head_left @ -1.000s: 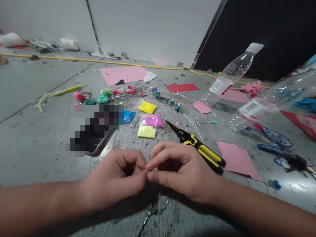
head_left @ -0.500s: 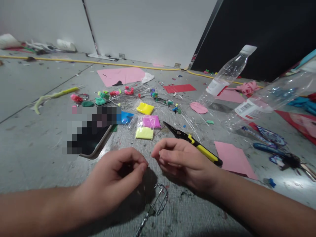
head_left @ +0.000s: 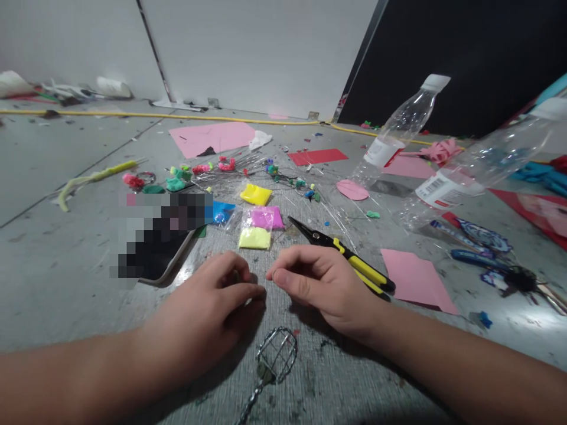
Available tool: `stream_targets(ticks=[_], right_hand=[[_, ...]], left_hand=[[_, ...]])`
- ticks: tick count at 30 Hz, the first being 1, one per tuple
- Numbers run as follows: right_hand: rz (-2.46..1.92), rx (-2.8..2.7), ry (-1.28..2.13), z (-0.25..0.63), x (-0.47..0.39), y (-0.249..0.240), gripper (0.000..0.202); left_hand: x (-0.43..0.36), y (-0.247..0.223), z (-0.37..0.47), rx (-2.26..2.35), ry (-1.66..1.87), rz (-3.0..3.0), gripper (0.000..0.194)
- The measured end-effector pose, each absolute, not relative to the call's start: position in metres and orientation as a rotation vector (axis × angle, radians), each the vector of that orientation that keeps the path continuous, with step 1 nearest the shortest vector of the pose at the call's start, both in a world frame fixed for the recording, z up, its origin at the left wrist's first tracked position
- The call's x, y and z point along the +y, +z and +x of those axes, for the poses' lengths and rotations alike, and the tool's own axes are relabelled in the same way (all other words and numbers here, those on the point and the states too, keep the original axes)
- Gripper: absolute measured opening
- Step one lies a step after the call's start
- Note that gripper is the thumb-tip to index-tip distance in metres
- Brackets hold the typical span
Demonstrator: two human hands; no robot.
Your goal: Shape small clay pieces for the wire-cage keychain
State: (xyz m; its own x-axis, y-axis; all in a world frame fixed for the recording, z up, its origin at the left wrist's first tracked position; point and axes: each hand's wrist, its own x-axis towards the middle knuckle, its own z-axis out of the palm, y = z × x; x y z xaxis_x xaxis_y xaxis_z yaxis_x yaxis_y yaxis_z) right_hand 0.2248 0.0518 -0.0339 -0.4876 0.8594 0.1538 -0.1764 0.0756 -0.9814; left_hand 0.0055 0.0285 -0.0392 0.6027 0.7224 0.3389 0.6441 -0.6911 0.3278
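Palm down over the floor, my left hand (head_left: 212,307) has its fingers curled in and the thumb close to them. Just across a narrow gap, my right hand (head_left: 328,286) holds its thumb tip against the index finger. Anything between the fingers of either hand is hidden or too thin to make out. Below them lies a small twisted-wire racket shape (head_left: 278,354), with a wire mesh in its loop and a twisted handle. Black-and-yellow pliers (head_left: 349,254) rest beyond my right hand, partly covered by it. Packets of yellow-green clay (head_left: 254,238) and pink clay (head_left: 270,217) lie ahead.
A phone (head_left: 163,254), partly blurred out, is at left. Behind the packets are scattered thin wires with clay bits (head_left: 225,164). Two clear plastic bottles stand at right, the nearer-centre bottle (head_left: 403,118) and the larger bottle (head_left: 496,153). Pink paper (head_left: 419,280) lies by the pliers.
My left fingers have shifted and curled differently, and the thumb now lies flatter. The wire racket shape shows more fully below my hands. The whole view has shifted slightly.
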Motion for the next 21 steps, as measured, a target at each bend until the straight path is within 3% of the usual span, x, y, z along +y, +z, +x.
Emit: stream_targets(ticks=[7,14,21], right_hand=[[-0.777,-1.537,1.591,0.225,0.05,-0.036,0.037],[-0.738,-1.388,1.679,0.228,0.051,-0.049,0.038],[-0.775,-1.715,1.258,0.226,0.041,-0.042,0.047]], left_hand=[[0.033,-0.038,0.006,1.105,0.631,2.627,0.024],[0.033,-0.039,0.003,1.076,0.706,2.485,0.021],[0.03,-0.014,0.009,1.113,1.015,1.623,0.016]])
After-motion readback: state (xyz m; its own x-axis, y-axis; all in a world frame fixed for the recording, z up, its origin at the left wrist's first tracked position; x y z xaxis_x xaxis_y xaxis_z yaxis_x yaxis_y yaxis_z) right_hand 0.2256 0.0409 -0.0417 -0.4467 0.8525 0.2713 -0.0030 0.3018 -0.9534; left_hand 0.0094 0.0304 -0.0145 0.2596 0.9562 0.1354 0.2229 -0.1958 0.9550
